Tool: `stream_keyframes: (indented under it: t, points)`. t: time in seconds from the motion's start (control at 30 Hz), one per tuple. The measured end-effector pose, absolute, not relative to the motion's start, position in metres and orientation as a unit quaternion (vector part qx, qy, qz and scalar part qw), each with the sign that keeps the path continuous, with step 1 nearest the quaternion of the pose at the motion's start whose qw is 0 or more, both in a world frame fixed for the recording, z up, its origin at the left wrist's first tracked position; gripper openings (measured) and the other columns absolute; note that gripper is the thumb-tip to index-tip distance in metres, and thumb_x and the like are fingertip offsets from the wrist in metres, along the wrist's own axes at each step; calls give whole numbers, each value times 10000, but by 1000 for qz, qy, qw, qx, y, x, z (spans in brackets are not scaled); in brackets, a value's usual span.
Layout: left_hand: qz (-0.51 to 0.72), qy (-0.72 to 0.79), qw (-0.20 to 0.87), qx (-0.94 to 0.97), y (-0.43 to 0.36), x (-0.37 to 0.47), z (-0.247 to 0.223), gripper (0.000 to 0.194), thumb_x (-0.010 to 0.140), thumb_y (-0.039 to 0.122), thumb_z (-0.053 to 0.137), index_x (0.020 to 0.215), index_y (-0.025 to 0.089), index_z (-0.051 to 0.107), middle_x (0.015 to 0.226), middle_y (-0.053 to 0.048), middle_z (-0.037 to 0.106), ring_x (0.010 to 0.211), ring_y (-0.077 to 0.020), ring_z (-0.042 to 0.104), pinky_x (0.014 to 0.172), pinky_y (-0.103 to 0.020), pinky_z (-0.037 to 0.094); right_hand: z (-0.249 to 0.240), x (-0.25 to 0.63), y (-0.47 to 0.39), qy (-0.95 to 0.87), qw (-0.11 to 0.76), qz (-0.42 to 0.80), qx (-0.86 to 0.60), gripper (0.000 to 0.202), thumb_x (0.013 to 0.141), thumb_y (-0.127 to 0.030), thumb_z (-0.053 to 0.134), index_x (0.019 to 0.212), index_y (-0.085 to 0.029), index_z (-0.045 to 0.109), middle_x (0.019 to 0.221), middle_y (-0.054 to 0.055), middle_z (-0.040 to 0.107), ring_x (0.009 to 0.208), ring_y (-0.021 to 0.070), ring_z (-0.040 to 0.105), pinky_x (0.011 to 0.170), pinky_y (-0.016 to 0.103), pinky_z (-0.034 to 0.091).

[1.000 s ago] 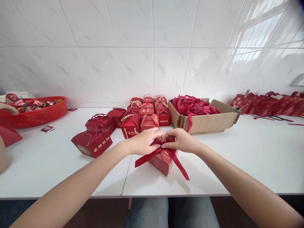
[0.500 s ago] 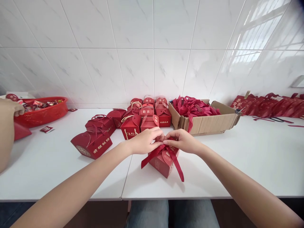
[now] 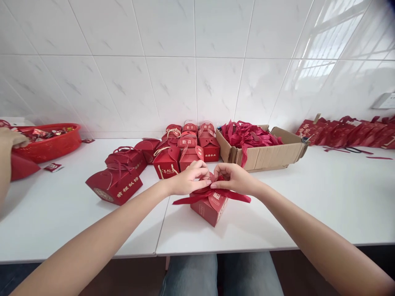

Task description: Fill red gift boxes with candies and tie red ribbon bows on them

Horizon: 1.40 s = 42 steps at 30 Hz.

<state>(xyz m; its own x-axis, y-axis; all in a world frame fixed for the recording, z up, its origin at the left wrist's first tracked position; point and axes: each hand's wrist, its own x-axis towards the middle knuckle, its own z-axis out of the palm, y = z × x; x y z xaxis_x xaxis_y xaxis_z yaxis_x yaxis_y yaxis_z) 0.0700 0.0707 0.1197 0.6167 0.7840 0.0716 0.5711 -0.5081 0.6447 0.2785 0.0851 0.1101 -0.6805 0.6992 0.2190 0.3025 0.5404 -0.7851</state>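
The left grip and right grip look pinched together on the ribbon, working its middle atop the box, directly below them on the counter. The next move likely calls for even, gentle tension.

Single head cam, worn on you, looking forward and down. Aim's roughly square to the tiled wall, which fills 12. White table runs across the lower half; its near edge and your jeans sit at 6. Forearms come in from 7 and 5. Your left hand and right hand are close in, just below centre. Wide framing: red tub at 9, red bags at 3.
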Motion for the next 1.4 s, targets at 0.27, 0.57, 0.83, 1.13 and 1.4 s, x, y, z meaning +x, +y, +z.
stream_keyframes:
  t: [0.27,0.57,0.83,1.13,1.4]
  points:
    - [229,415,345,810,73,75,110,329,888,468,449,740,194,556,1107,-54,495,1078,-184,511,1004,-373,392,111,287,87,-828,257,400,-297,258,773,-384,653,921,-186,582,844,26,613,737,155,566,647,284,474]
    - [226,383,390,806,76,68,106,188,817,362,591,763,192,532,1337,-90,438,1290,-225,411,1075,-399,326,116,300,83,-822,233,421,-305,249,807,-307,592,1029,-197,625,890,48,651,780,174,599,671,298,489]
    - [246,401,395,789,79,69,101,247,810,424,599,739,189,569,1322,-79,486,1246,-233,458,1068,-402,329,124,295,82,-861,178,370,-300,79,801,-238,561,773,-181,513,630,-39,495,537,83,441,491,213,352]
    - [247,401,349,810,81,70,97,263,742,445,675,831,209,601,1287,-74,507,1219,-256,464,1038,-416,355,134,294,90,-914,84,263,-298,216,816,-360,567,724,-192,468,595,-50,472,500,78,420,441,208,278]
    - [250,409,351,805,79,71,100,334,688,439,725,928,232,618,1287,-66,480,1254,-261,412,1057,-443,332,132,293,92,-846,117,465,-231,211,889,-382,501,805,-189,497,515,-87,361,424,51,299,400,191,246]
